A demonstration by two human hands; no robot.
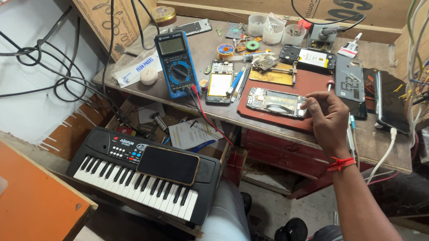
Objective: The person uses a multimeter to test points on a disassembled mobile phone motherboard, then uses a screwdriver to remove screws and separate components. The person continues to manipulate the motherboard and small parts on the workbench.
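Lower centre of the frame: a small black electronic keyboard with white keys (139, 172) lies across the person's lap, a dark flat phone (168, 164) resting face-down on it. Right of centre: the right hand (326, 115), a red thread at the wrist, rests curled on the wooden workbench (223, 110), fingertips pressed together at the right end of an opened phone chassis (276, 102) lying on a reddish-brown mat (314, 85). Beyond, upper centre-left: a blue multimeter (177, 64). The left hand is out of view.
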